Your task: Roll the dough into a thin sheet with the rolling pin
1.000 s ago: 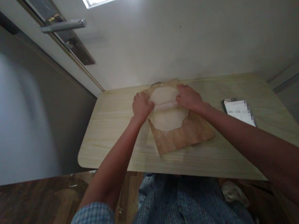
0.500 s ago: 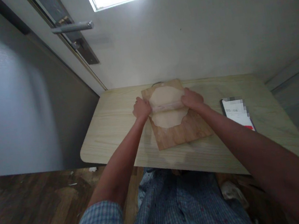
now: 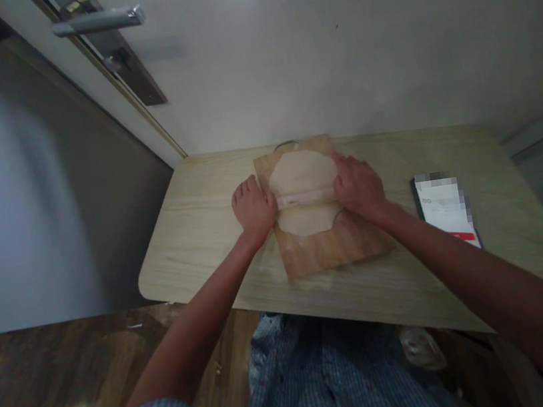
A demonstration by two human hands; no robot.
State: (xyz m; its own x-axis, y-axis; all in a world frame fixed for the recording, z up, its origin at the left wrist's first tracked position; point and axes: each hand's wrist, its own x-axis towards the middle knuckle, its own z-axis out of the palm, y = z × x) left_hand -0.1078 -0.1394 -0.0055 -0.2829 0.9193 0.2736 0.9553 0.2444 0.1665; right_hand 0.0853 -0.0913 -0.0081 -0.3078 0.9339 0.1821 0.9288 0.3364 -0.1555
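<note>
A flat, roughly round sheet of pale dough [image 3: 301, 167] lies on a wooden board [image 3: 328, 249]. Across its middle rests a rolling pin [image 3: 306, 198], with dough showing on both the far and near sides. My left hand [image 3: 254, 207] is closed on the pin's left end, beside the board's left edge. My right hand [image 3: 360, 184] is wrapped round the right end and hides it, over the board's right side. The dough's right edge is partly covered by my right hand.
The board lies on a light wooden table [image 3: 194, 228] against a white door with a metal handle [image 3: 99, 21]. A phone [image 3: 447, 209] lies on the table to the right. A grey panel [image 3: 16, 219] stands at the left, above a wooden floor [image 3: 65, 387].
The view has tilted down and shifted slightly. Both hands still grip the rolling pin, which has rolled a little over the dough toward me. The left hand's fingers are more raised.
</note>
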